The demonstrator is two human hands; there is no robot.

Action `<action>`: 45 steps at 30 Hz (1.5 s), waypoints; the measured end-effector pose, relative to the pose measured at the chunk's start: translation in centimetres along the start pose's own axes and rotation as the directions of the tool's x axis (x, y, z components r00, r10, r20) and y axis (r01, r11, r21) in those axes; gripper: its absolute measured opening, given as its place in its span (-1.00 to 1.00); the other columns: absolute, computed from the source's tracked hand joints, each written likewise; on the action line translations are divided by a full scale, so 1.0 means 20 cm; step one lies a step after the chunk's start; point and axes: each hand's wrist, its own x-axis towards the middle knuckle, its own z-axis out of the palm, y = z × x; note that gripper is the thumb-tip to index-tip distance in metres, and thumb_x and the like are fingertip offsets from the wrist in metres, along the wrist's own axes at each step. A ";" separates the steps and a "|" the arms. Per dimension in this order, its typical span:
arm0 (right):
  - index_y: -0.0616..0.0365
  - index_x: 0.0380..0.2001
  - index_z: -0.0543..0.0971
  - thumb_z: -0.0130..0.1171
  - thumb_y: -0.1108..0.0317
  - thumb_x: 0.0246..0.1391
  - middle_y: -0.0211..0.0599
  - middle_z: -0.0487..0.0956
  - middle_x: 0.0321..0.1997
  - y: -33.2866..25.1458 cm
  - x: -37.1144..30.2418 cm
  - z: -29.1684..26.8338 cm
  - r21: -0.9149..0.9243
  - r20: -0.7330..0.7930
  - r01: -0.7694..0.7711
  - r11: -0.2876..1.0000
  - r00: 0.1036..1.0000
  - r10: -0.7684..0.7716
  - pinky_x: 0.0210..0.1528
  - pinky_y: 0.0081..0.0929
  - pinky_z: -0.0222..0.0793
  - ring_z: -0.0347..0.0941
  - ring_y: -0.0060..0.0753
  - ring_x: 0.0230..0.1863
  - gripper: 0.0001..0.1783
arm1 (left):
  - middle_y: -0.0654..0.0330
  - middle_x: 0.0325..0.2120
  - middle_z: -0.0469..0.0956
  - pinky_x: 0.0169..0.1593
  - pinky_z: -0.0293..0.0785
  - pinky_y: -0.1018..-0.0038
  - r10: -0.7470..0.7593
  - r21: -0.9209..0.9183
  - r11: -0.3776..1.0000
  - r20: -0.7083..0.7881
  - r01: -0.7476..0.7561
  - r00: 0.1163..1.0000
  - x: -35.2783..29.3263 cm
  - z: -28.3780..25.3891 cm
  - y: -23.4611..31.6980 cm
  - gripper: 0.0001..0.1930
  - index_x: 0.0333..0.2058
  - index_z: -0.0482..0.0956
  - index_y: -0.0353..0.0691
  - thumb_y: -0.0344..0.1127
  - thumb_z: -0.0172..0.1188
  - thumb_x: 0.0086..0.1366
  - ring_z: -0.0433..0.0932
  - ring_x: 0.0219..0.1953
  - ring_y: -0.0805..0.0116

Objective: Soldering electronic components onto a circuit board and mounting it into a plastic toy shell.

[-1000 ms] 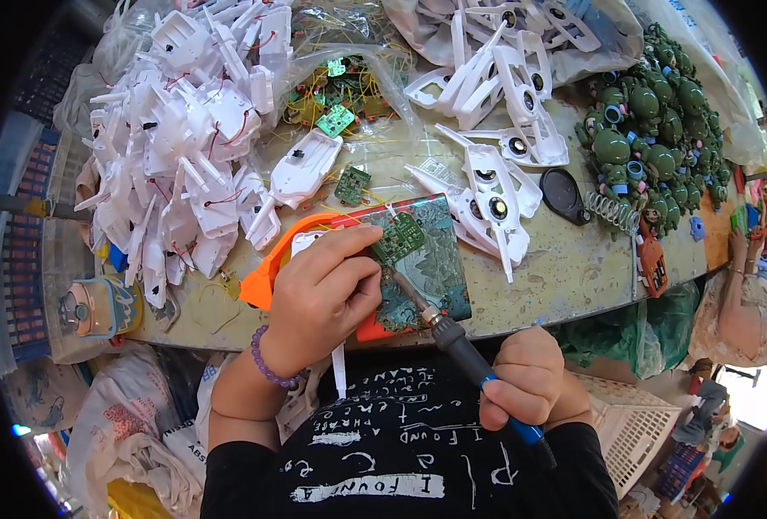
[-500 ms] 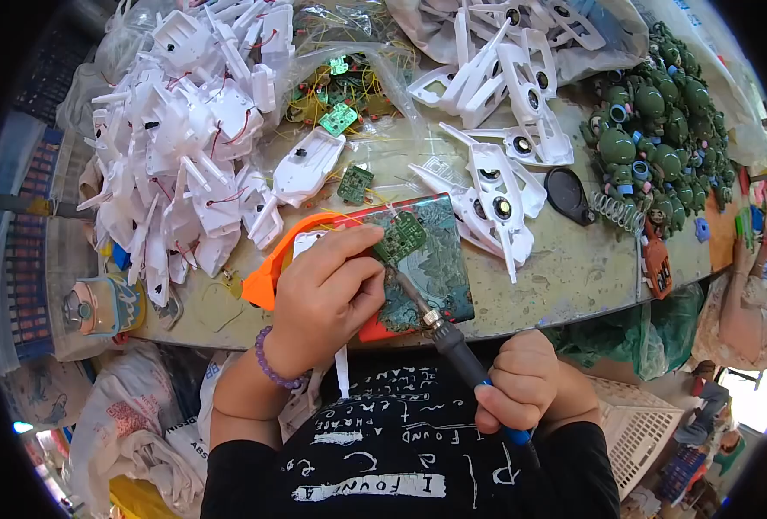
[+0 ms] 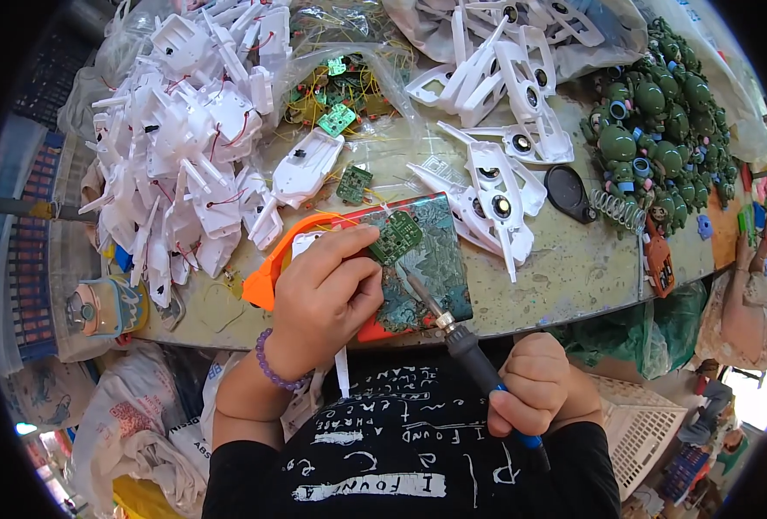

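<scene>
My left hand (image 3: 327, 281) pinches the edge of a small green circuit board (image 3: 398, 238) between thumb and fingers. That board is over a worn red-edged pad (image 3: 440, 259) with a scuffed grey-green top. In the fist of my right hand (image 3: 532, 385) is a soldering iron (image 3: 477, 359), its grip dark with a blue end. The metal tip slants up and left over the pad, just below the board; whether it touches anything cannot be made out. Partly hidden beneath my left hand lie a white plastic piece (image 3: 342, 372) and an orange curved part (image 3: 267, 281).
White plastic shells with red wires (image 3: 185, 130) are heaped at left. Wired circuit boards (image 3: 340, 95) lie in a clear bag behind. White frames with round dark parts (image 3: 496, 199) and green figures (image 3: 660, 130) fill the right. A spring (image 3: 619, 210) and loose board (image 3: 354, 183) lie nearby.
The soldering iron and my right hand have shifted slightly right and down, drawing the tip away from the circuit board. My left hand keeps its pinch on the board, almost unmoved.
</scene>
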 end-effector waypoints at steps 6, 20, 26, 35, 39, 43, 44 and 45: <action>0.18 -0.32 0.47 0.21 0.20 0.12 -0.44 0.37 -0.59 -0.03 -0.05 0.00 -0.070 -0.069 -0.052 0.996 0.997 0.047 -0.69 -0.60 0.18 0.29 -0.51 -0.64 -0.74 | 0.10 -0.17 0.58 -0.13 0.56 0.30 0.006 0.006 1.000 0.014 -0.006 1.000 -0.01 -0.01 0.00 -0.82 -0.44 0.55 -0.28 -0.55 0.31 -0.08 0.60 -0.19 0.11; 0.12 -0.30 0.35 -0.11 0.06 0.30 -0.33 0.35 -0.57 -0.08 -0.08 0.00 -0.207 -0.357 -0.310 0.928 0.907 0.224 -0.62 -0.44 0.20 0.27 -0.35 -0.67 -0.68 | 0.20 -0.18 0.56 -0.07 0.46 0.27 0.136 -0.011 0.990 0.315 -0.139 0.939 -0.07 -0.25 -0.06 -0.66 -0.30 0.65 -0.13 -0.58 0.27 -0.13 0.48 -0.10 0.11; 0.14 -0.20 0.36 -0.08 0.04 0.30 -0.27 0.40 -0.51 0.03 -0.01 0.11 0.297 -0.612 -0.542 0.786 0.523 0.592 -0.48 -0.43 0.29 0.33 -0.36 -0.52 -0.65 | 0.16 -0.23 0.59 -0.09 0.48 0.26 0.243 -0.111 0.969 0.302 -0.219 0.922 -0.01 -0.22 -0.06 -0.72 -0.31 0.60 -0.22 -0.55 0.29 -0.10 0.57 -0.16 0.13; 0.13 -0.07 0.38 -0.08 0.10 0.34 -0.33 0.47 -0.35 0.25 0.31 0.26 0.927 -0.190 -0.319 0.198 0.059 0.980 0.06 -0.13 0.44 0.47 -0.42 -0.25 -0.67 | 0.16 -0.43 0.58 -0.21 0.45 0.31 0.051 -0.174 0.984 0.068 -0.039 0.996 -0.05 -0.08 -0.05 -0.81 -0.35 0.57 -0.25 -0.50 0.30 0.00 0.56 -0.36 0.17; 0.14 -0.06 0.38 -0.04 0.09 0.32 -0.34 0.49 -0.32 0.29 0.37 0.36 0.937 -0.079 -0.340 0.080 0.017 0.997 0.08 -0.22 0.41 0.48 -0.39 -0.16 -0.65 | 0.19 -0.51 0.56 -0.27 0.41 0.31 -0.006 -0.134 0.991 0.012 0.008 1.000 -0.02 -0.07 -0.03 -0.82 -0.35 0.61 -0.24 -0.49 0.31 0.00 0.52 -0.44 0.19; 0.14 -0.04 0.38 -0.04 0.05 0.31 -0.34 0.50 -0.31 0.26 0.39 0.39 0.924 -0.094 -0.376 0.076 -0.028 0.995 0.11 -0.27 0.36 0.49 -0.39 -0.12 -0.62 | 0.21 -0.48 0.56 -0.24 0.43 0.31 -0.027 -0.031 0.999 0.003 0.027 1.000 -0.01 -0.08 -0.01 -0.81 -0.36 0.63 -0.20 -0.47 0.34 -0.04 0.53 -0.40 0.20; 0.14 -0.03 0.38 -0.04 0.04 0.31 -0.36 0.49 -0.31 0.26 0.39 0.39 0.921 -0.097 -0.380 0.079 -0.027 0.995 0.12 -0.27 0.34 0.49 -0.38 -0.11 -0.61 | 0.21 -0.48 0.56 -0.24 0.43 0.31 -0.032 -0.032 0.999 0.005 0.033 0.999 -0.01 -0.07 0.00 -0.81 -0.36 0.63 -0.20 -0.47 0.34 -0.04 0.53 -0.40 0.20; 0.14 -0.03 0.38 -0.04 0.04 0.31 -0.36 0.49 -0.31 0.25 0.38 0.40 0.921 -0.093 -0.382 0.074 -0.031 0.995 0.12 -0.27 0.34 0.49 -0.38 -0.11 -0.61 | 0.22 -0.45 0.55 -0.22 0.43 0.30 0.027 0.023 0.999 -0.028 -0.027 0.999 -0.01 -0.07 0.00 -0.79 -0.37 0.63 -0.19 -0.47 0.35 -0.06 0.53 -0.36 0.19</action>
